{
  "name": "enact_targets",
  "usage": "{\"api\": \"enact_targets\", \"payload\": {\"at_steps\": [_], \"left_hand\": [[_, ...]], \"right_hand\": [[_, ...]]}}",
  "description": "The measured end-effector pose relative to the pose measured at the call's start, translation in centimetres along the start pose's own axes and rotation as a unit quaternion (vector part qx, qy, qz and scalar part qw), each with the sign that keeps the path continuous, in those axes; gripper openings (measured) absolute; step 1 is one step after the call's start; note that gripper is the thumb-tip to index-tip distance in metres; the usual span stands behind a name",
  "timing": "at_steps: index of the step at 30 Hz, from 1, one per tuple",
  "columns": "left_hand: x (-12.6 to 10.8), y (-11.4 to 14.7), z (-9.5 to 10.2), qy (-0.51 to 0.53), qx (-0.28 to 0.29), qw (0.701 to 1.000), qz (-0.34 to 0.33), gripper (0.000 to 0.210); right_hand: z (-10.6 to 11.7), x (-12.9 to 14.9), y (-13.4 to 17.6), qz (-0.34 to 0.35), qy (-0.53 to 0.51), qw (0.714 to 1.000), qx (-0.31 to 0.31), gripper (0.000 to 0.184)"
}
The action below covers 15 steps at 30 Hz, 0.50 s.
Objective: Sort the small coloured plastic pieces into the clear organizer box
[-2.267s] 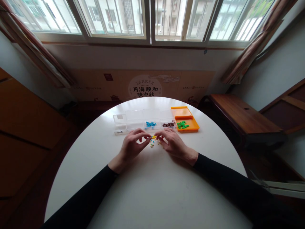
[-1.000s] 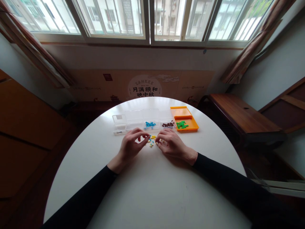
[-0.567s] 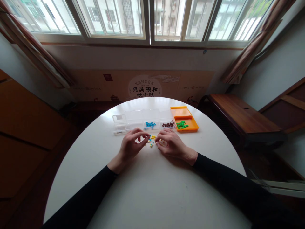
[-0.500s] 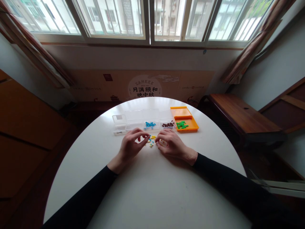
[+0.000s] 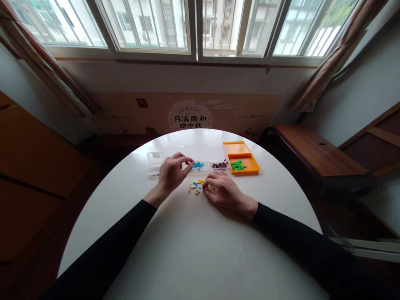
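My left hand (image 5: 174, 171) hovers at the front of a clear plastic case, beside a compartment of small blue pieces (image 5: 198, 164). Its thumb and index finger are pinched together; what lies between the tips is too small to make out against the blue behind. My right hand (image 5: 223, 189) rests on the table with fingers curled and tips closed near a small pile of yellow pieces (image 5: 200, 182). Anything in those tips is hidden. Blue and pale bits lie among the yellow, along with a small mixed-colour piece (image 5: 197, 192).
Dark brown pieces (image 5: 219, 165) fill another compartment of the clear case (image 5: 153, 157). To its right, an open orange box (image 5: 254, 166) holds green pieces (image 5: 238, 165). All stand on a round white table (image 5: 200, 250). A wooden bench (image 5: 312, 146) is at the right.
My left hand has moved up and away from the loose pieces to the blue compartment, uncovering more of the pile. My right hand has stayed almost still.
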<state>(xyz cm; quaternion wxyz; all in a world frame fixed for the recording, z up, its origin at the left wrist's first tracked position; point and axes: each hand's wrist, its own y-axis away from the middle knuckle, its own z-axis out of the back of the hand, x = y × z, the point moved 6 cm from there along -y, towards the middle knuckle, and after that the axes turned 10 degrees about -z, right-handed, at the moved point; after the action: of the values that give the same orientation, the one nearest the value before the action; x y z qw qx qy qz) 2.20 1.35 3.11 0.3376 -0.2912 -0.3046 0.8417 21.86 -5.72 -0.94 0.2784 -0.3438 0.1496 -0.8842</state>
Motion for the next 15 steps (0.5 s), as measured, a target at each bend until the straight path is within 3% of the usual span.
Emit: {"api": "enact_targets", "payload": {"at_steps": [7,11,15], "left_hand": [[0.7,-0.8,-1.0,-0.056,0.039,0.998,-0.006,0.010],[-0.5,0.8,0.1,-0.050,0.031,0.998,-0.029,0.012],[-1.8,3.2,0.7,-0.006,0.057,0.997,-0.061,0.012]], "right_hand": [[0.2,0.1,-0.1,0.001,-0.003,1.000,0.001,0.013],[0.2,0.2,-0.1,0.003,-0.001,1.000,0.000,0.013],[-0.1,0.1,-0.1,-0.003,0.006,1.000,0.002,0.012]]}}
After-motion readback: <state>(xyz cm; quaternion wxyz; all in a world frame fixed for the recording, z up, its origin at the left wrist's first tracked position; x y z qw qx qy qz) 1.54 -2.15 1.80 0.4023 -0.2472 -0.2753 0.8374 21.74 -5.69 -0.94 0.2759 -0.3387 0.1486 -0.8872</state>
